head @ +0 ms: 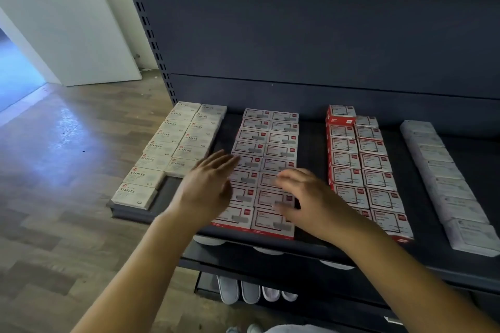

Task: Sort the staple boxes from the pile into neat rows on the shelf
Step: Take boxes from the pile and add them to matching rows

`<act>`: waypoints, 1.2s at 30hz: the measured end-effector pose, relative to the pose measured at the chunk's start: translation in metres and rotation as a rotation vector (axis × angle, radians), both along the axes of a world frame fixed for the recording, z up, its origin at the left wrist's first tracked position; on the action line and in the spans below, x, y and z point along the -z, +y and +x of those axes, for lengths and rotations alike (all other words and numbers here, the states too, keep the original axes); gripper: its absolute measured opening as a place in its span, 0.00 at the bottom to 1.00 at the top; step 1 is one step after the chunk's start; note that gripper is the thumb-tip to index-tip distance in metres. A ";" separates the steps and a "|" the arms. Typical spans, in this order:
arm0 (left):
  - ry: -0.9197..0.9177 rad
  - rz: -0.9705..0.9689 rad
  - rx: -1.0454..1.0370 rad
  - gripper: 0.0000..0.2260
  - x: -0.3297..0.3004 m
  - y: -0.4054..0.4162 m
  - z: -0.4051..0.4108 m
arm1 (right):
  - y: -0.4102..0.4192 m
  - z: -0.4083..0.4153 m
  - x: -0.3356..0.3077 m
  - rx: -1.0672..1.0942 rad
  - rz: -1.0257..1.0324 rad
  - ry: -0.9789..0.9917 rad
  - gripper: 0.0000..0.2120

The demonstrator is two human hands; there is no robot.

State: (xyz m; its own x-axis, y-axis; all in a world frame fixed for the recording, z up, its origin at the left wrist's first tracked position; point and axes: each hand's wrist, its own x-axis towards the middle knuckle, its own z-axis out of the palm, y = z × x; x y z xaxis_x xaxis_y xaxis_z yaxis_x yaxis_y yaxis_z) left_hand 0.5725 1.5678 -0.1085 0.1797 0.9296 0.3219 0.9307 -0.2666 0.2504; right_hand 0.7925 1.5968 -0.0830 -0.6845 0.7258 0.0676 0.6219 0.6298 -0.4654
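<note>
Squaring up the red-and-white boxes point(266, 170) on the shelf point(311, 143) — left hand point(208, 181) and right hand point(303, 197) flat, fingers spread, holding nothing; best pressing inward evenly from both sides.

We see both bare forearms reaching forward and up from the bottom edge, converging toward the middle. Our left hand point(209, 184) is held flat, palm down, fingers straight and together, pointing up-right, motion-blurred. Our right hand point(305, 197) sits just beside it, palm down, fingers loosely bent and spread, pointing left, also blurred. Neither hand grips anything we can make out.
</note>
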 end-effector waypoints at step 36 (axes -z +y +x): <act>0.144 -0.109 0.321 0.20 -0.016 0.044 0.445 | 0.044 0.407 0.037 0.717 0.041 0.298 0.16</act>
